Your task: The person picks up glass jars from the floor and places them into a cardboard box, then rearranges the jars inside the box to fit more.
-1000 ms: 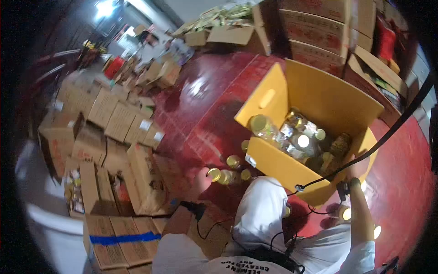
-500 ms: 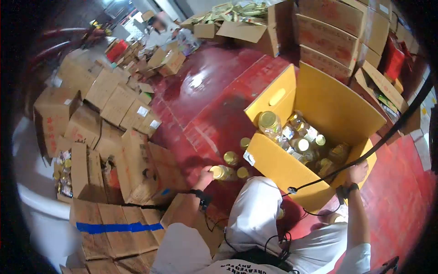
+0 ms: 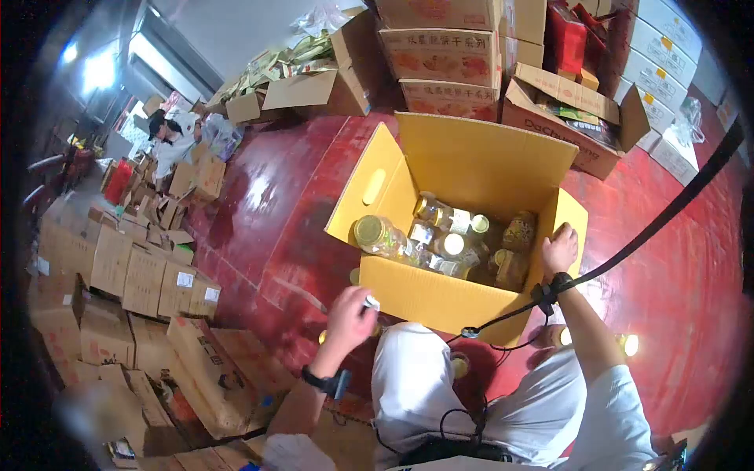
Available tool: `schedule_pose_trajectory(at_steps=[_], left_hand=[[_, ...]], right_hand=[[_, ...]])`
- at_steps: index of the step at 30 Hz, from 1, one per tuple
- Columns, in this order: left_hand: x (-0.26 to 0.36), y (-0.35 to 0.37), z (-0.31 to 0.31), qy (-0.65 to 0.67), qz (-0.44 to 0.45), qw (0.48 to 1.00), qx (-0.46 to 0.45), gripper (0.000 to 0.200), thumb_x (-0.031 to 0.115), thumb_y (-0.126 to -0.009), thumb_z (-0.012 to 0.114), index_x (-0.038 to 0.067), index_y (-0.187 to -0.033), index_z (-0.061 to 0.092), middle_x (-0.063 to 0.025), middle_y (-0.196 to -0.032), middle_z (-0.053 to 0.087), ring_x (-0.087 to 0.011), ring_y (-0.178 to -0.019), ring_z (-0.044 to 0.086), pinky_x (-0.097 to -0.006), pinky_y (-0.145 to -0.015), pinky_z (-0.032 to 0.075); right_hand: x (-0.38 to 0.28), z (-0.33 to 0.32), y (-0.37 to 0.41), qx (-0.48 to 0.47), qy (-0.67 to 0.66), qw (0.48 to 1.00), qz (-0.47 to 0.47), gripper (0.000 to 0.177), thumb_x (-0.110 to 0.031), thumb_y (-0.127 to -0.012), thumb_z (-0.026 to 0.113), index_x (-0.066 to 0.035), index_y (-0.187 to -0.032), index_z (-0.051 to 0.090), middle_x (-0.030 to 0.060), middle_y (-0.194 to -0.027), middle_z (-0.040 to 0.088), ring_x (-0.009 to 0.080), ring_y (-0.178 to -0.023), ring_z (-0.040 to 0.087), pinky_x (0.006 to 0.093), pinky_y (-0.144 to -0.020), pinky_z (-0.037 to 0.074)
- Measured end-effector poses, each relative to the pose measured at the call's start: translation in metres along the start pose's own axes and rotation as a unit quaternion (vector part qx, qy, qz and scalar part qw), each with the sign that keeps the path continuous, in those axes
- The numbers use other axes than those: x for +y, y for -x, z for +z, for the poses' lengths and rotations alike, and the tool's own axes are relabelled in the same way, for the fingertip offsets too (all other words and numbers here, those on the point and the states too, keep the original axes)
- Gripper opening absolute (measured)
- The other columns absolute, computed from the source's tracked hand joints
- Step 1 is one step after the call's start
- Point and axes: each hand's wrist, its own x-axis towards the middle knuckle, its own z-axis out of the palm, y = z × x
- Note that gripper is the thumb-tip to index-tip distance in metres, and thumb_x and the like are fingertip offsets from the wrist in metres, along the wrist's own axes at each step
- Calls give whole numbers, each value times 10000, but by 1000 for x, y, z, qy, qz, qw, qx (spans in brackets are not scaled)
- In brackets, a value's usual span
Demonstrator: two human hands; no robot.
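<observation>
One yellow box (image 3: 452, 294) | right hand (image 3: 560, 251) grasping right wall (image 3: 575, 207) | left hand (image 3: 350, 319): grip unclear

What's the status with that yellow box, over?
Right hand on right side of yellow box. Left hand by its near left corner, grip unclear. Jars inside. Black cable crosses its front.

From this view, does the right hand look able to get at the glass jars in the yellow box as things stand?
Likely yes: the right hand is at the right side of the yellow box, whose top is open, and nothing appears to cover the glass jars.
</observation>
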Motion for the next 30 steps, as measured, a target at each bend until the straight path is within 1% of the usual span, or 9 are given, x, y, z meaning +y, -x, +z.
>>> schedule_pose_trajectory(at_steps=[4,5,8,11,19,22,25,29,30], left_hand=[[43,-70,36,-28,181,977,-109,559,350,-775,716,37,-1215,567,-164,-1168,588,-341,-1139,523,-447,-970,416],[41,-82,43,-28,186,976,-108,559,350,-775,716,37,-1215,567,-164,-1168,588,-341,-1139,523,-447,-970,416],[25,-113,73,-111,193,918,-328,681,485,-694,753,23,-1167,588,-181,-1114,622,-371,-1055,581,-459,-912,459],[16,-127,80,-113,178,909,-358,712,539,-653,767,18,-1111,609,-190,-1054,641,-379,-1010,599,-457,-881,477],[8,-132,81,-93,187,911,-355,711,617,-621,757,36,-1009,624,-185,-1005,649,-371,-954,617,-471,-831,489],[4,-132,83,-101,171,908,-368,723,649,-613,744,29,-965,619,-175,-968,648,-361,-925,622,-478,-811,490],[1,-129,89,-100,210,938,-256,710,688,-655,683,23,-890,607,-160,-908,640,-339,-875,630,-462,-791,499],[-11,-123,100,-99,242,954,-146,647,669,-720,635,34,-840,598,-153,-862,631,-330,-835,635,-436,-733,519],[-12,-119,104,-98,255,952,-135,621,652,-741,624,37,-824,595,-150,-847,629,-323,-822,637,-428,-711,525]], right_hand=[[9,9,1,-8,31,999,8,570,-145,-722,664,-18,-1232,444,258,-1243,471,414,-1192,440,483,-1008,361],[12,9,-1,-3,30,999,11,570,-145,-722,664,-18,-1232,444,258,-1243,471,414,-1192,440,483,-1008,361],[10,6,-3,-77,34,995,56,638,-205,-739,687,-40,-1296,422,249,-1358,426,395,-1292,389,486,-1061,321],[12,9,-4,-83,45,993,65,659,-205,-742,686,-42,-1317,410,240,-1373,420,394,-1296,386,495,-1068,308],[20,19,-2,-30,74,996,31,717,-196,-717,715,-55,-1335,381,221,-1331,430,396,-1264,400,526,-1033,327],[18,20,-5,-55,139,989,8,767,-196,-706,722,-51,-1356,340,214,-1290,441,404,-1229,417,534,-987,370],[29,1,-23,-172,196,960,-103,839,-238,-707,711,1,-1378,267,206,-1193,460,410,-1126,486,533,-848,487],[61,25,-30,-139,305,927,-169,850,-226,-736,670,20,-1428,240,219,-1175,466,389,-986,572,469,-769,545],[68,31,-28,-84,310,928,-190,835,-201,-750,650,29,-1437,236,234,-1166,474,385,-942,593,440,-743,558]])
